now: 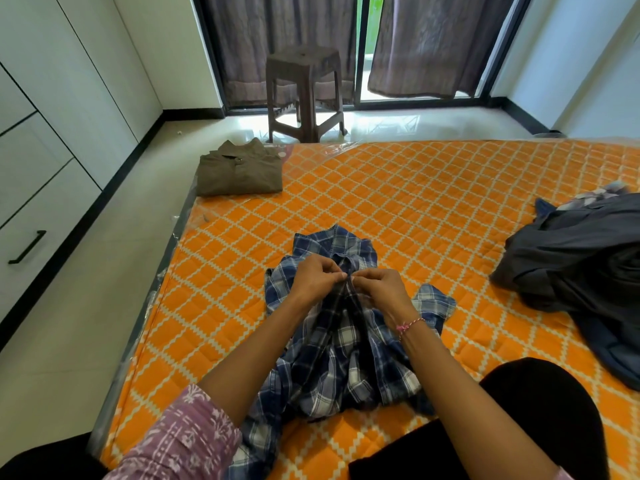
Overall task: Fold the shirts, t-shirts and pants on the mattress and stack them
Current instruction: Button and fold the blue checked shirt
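Observation:
A blue and white plaid shirt (341,355) lies crumpled on the orange quilted mattress (415,188), right in front of me. My left hand (317,277) and my right hand (377,285) both pinch its front placket just below the collar, fingertips almost touching. A folded olive-brown shirt (239,169) rests flat at the mattress's far left corner. At the right edge sits a heap of dark grey and blue clothes (581,261), unfolded.
A brown plastic stool (304,95) stands on the tiled floor beyond the mattress, before dark curtains (436,43) and a glass door. White wardrobe drawers (41,168) line the left wall. My black-clad knee (540,420) rests on the mattress at lower right.

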The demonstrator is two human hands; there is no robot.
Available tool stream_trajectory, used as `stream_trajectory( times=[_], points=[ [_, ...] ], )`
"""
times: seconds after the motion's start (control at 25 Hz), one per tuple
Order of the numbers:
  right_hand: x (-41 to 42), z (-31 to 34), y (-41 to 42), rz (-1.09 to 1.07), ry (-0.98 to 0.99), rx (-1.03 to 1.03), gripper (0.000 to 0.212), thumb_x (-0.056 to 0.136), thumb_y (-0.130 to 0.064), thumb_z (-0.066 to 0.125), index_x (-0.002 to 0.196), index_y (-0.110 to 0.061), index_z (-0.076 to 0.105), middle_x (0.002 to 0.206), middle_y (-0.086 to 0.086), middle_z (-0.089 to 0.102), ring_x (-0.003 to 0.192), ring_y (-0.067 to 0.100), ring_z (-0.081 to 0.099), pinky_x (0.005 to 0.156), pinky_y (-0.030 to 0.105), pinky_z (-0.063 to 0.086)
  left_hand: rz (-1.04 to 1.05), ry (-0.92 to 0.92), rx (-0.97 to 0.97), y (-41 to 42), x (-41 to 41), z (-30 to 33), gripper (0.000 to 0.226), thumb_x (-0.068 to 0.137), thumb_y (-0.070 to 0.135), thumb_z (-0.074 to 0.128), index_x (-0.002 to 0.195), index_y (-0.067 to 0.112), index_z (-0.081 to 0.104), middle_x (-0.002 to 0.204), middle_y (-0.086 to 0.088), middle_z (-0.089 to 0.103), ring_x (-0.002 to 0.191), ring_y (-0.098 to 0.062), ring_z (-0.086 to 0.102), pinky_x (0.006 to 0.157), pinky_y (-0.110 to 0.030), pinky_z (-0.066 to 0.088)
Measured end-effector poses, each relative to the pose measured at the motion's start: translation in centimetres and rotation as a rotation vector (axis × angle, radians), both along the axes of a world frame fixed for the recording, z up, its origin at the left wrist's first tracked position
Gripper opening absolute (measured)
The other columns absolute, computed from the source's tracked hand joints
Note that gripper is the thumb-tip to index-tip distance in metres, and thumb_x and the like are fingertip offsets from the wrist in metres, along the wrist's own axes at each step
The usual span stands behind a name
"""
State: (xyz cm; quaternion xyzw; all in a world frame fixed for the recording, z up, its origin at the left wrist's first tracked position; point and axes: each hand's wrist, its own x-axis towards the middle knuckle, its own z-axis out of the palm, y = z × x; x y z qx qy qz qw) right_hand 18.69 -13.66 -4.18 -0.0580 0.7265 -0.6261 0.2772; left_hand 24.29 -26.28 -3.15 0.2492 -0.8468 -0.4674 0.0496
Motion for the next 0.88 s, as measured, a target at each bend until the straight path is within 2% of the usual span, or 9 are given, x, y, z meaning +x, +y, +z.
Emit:
stream_trajectory(
  times=[0.08,0.16,0.24,0.32,0.44,0.52,0.6,0.72,0.88],
  points=[
    [0.1,0.1,-0.5,0.001,0.129,0.081,0.018,0.084,-0.002,0.067,0.066,-0.009,0.069,0.067,0.012,0.066,0.057,0.02,0.061,0.052,0.024,0.051,0.053,0.017,0.034,0.2,-0.1,-0.3,0.015,0.088,0.01,0.064,0.077,0.003,0.07,0.068,-0.008,0.065,0.065,-0.017,0.062,0.067,-0.031,0.054],
    [0.0,0.1,-1.1,-0.02,0.328,0.251,0.015,0.08,-0.006,0.069,0.066,-0.011,0.071,0.067,0.008,0.069,0.061,0.018,0.064,0.057,0.028,0.054,0.104,0.041,0.102,0.6,-0.2,-0.4,0.018,0.091,0.008,0.059,0.08,-0.001,0.07,0.076,-0.017,0.068,0.073,-0.024,0.066,0.073,-0.034,0.057],
    [0.0,0.3,-1.7,-0.019,0.499,0.406,0.011,0.08,-0.012,0.066,0.072,-0.01,0.073,0.071,0.006,0.07,0.065,0.018,0.065,0.06,0.031,0.055,0.146,0.059,0.188,0.9,-0.4,-0.4,0.027,0.093,0.015,0.058,0.078,-0.005,0.068,0.08,-0.021,0.068,0.078,-0.03,0.068,0.074,-0.037,0.058],
    [0.4,0.5,-2.1,-0.001,0.602,0.478,0.013,0.082,-0.013,0.063,0.078,-0.007,0.073,0.074,0.007,0.07,0.065,0.018,0.063,0.054,0.028,0.051,0.169,0.042,0.243,1.0,-0.5,-0.1,0.032,0.09,0.026,0.063,0.072,0.001,0.066,0.077,-0.016,0.069,0.077,-0.026,0.069,0.071,-0.034,0.059],
    [0.7,1.0,-2.3,-0.008,0.661,0.497,0.013,0.084,-0.015,0.063,0.078,-0.008,0.073,0.074,0.003,0.067,0.065,0.014,0.058,0.05,0.02,0.039,0.257,-0.01,0.326,0.7,-1.2,-0.2,0.024,0.09,0.019,0.065,0.069,0.006,0.063,0.08,-0.015,0.067,0.08,-0.027,0.069,0.071,-0.034,0.058],
    [0.1,1.0,-2.5,-0.039,0.577,0.415,0.014,0.082,-0.014,0.065,0.073,-0.006,0.073,0.07,0.004,0.067,0.064,0.016,0.06,0.055,0.025,0.046,0.288,0.016,0.41,0.5,-1.5,-0.1,0.025,0.092,0.014,0.061,0.068,0.007,0.059,0.079,-0.014,0.063,0.079,-0.026,0.064,0.072,-0.035,0.057],
    [-0.9,1.4,-2.6,-0.076,0.324,0.227,0.017,0.08,-0.008,0.066,0.064,-0.002,0.068,0.064,0.01,0.064,0.059,0.021,0.059,0.053,0.032,0.051,0.251,0.059,0.419,0.2,-1.7,-0.2,0.028,0.094,0.016,0.058,0.067,0.008,0.055,0.075,-0.012,0.056,0.076,-0.024,0.058,0.075,-0.039,0.055],
    [-1.8,2.5,-2.6,-0.094,-0.042,-0.005,0.022,0.083,-0.001,0.065,0.061,-0.004,0.061,0.061,0.009,0.058,0.049,0.014,0.054,0.043,0.022,0.045,0.243,0.1,0.469,0.2,-1.8,-0.1,0.031,0.097,0.02,0.053,0.069,0.008,0.05,0.069,-0.01,0.047,0.067,-0.02,0.049,0.066,-0.033,0.049],
    [-2.2,2.7,-2.9,-0.147,-0.292,-0.113,0.018,0.088,-0.009,0.062,0.071,-0.005,0.063,0.066,0.004,0.06,0.059,0.013,0.057,0.051,0.021,0.049,0.182,0.165,0.485,-0.1,-1.4,0.1,0.023,0.095,0.016,0.056,0.073,0.011,0.054,0.067,-0.002,0.05,0.059,-0.01,0.048,0.054,-0.019,0.044]
  ],
)
